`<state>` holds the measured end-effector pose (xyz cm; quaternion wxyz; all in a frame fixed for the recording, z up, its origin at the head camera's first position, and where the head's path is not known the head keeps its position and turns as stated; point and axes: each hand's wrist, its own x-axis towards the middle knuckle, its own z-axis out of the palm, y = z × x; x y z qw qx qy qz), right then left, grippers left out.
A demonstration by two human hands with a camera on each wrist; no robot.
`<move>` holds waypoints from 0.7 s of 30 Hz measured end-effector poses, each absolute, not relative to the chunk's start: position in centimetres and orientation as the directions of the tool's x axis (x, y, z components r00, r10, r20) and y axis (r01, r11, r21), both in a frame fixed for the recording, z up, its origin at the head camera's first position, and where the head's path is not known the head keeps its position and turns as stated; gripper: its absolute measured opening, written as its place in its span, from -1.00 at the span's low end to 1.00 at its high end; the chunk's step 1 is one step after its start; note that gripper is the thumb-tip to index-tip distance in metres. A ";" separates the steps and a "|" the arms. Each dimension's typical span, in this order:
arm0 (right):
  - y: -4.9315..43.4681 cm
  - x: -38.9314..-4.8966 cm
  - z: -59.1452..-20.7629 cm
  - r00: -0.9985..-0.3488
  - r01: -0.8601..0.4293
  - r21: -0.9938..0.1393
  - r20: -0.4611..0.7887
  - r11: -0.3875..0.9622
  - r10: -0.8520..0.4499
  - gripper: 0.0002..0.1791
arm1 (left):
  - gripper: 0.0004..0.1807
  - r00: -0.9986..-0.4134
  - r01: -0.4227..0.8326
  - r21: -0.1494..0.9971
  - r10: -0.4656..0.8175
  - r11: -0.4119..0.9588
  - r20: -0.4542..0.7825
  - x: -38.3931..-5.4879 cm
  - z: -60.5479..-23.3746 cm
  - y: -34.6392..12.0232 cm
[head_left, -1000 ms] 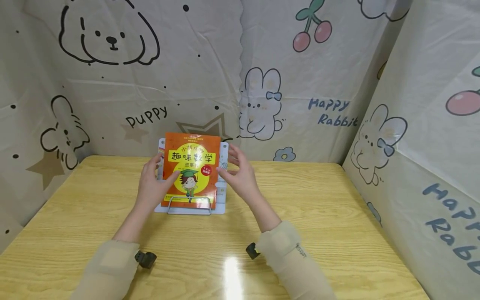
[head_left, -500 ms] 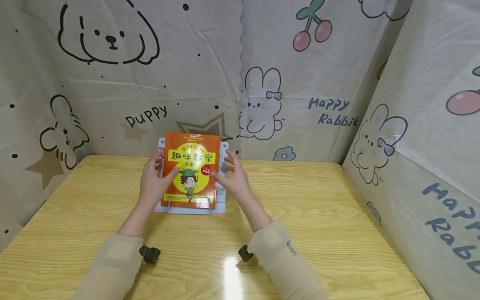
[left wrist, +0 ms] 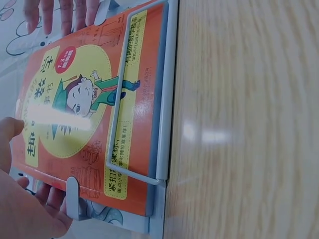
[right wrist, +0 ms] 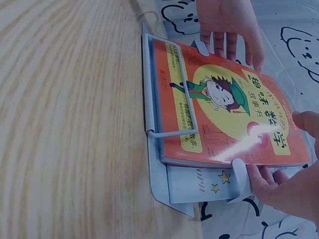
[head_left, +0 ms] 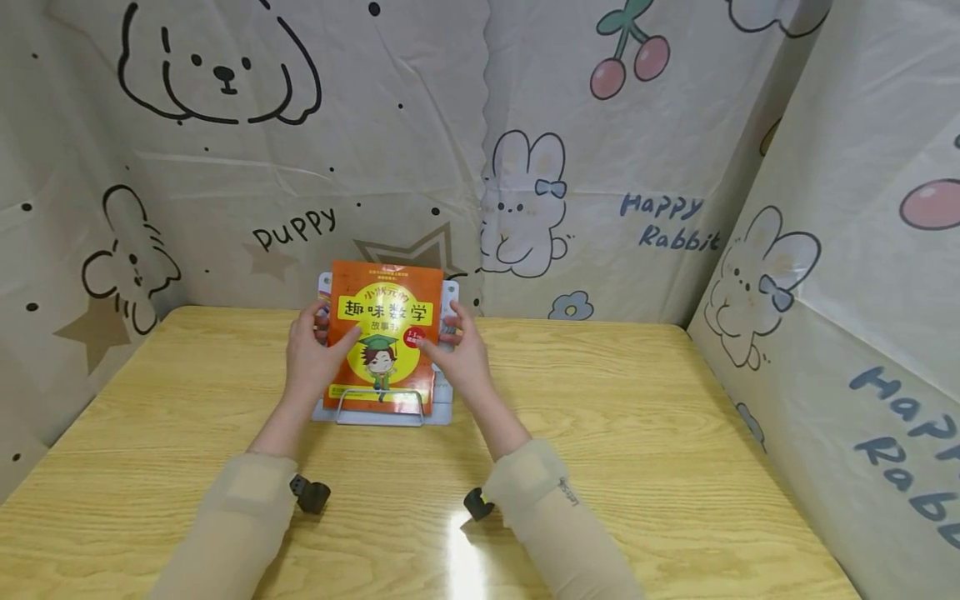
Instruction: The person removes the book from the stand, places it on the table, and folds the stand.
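Note:
An orange book (head_left: 415, 367) with a yellow circle and a cartoon figure in a green graduation cap leans upright on a pale book stand (head_left: 446, 400). The stand's wire bar (head_left: 380, 391) crosses the cover's lower part, and small clips (left wrist: 73, 196) stand at its sides. My left hand (head_left: 309, 358) is at the book's left edge, thumb over the cover and fingers partly hidden beside the stand. Opposite it, my right hand (head_left: 467, 358) has its thumb over the right part of the cover; its fingers (right wrist: 261, 181) extend by the right clip (right wrist: 241, 178).
The stand sits on a wood-grain table (head_left: 600, 433), toward its back edge. Behind it and along the sides hangs a pale cloth (head_left: 420, 100) printed with puppies, rabbits and cherries. A dark wrist camera (head_left: 311, 494) is worn at the left cuff, another (head_left: 477, 503) at the right.
My right hand has moved left, bringing its thumb over the cover. My left hand has shifted slightly to the right. Book and stand have stayed in place.

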<state>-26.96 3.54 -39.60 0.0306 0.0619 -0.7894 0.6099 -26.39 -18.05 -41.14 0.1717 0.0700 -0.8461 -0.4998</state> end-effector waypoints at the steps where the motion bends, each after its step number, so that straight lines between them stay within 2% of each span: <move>1: 3.5 -27.0 -39.5 -0.991 -0.128 -0.960 0.118 0.249 -0.056 -0.14 | -0.19 -0.929 0.051 0.868 -0.295 0.493 0.223 -26.5 -41.2 -18.0; 9: 2.8 -27.4 -39.2 -0.995 -0.097 -0.946 0.087 0.311 -0.046 -0.14 | -0.16 -0.927 0.038 0.867 -0.306 0.497 0.216 -26.8 -41.2 -17.9; 21: 2.5 -28.1 -38.5 -0.998 -0.038 -0.962 0.021 0.271 -0.064 -0.19 | -0.10 -0.941 0.006 0.832 -0.277 0.555 0.192 -27.1 -40.6 -18.0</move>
